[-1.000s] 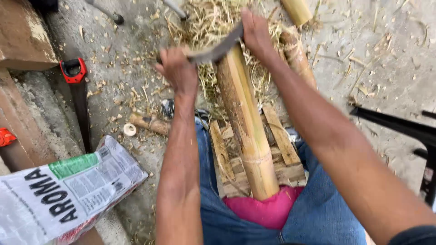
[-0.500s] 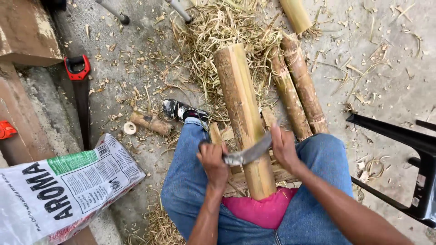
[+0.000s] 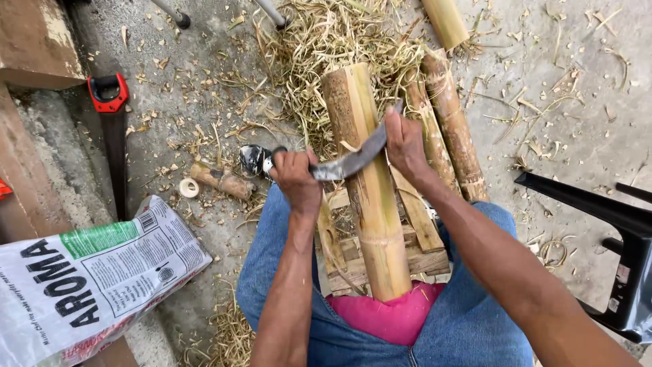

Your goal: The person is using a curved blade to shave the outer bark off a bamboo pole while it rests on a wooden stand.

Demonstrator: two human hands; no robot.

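Left hand (image 3: 297, 178), right hand (image 3: 403, 141) gripping curved blade (image 3: 350, 162) ends, now higher up bamboo pole (image 3: 363, 177) than 0.5 s ago.

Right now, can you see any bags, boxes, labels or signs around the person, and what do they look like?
Printed sack: lying on its side at the lower left, beside the person's left knee; flat, rectangular, white with a green band, big dark lettering, a barcode and a reddish bottom edge.
No other packages, signs or screens show.
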